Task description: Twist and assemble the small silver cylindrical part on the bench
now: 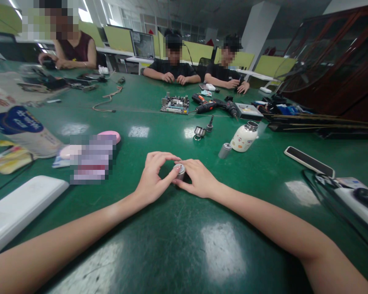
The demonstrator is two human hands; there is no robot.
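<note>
Just ahead of me on the table, a small silver cylinder [180, 176] is held between both hands. My left hand [155, 176] curls around it from the left, its thumb at the top of the cylinder. From the other side, my right hand [199, 178] closes on it with thumb and fingers. My fingers hide part of its side. A similar grey cylinder [225, 151] stands apart to the right. Beside that one is a white patterned bottle [244, 137] with a bare steel mouth. Beyond my hands lie a steel cup-like part [199, 131] and a dark-stemmed stopper-like part [209, 124].
A circuit board [175, 104] and power drills [214, 104] lie farther back. At left are a white box-shaped object [21, 208] and a large plastic bag [21, 126]. A power strip [360, 208] with cables is at right. Several people sit across the green table [184, 245].
</note>
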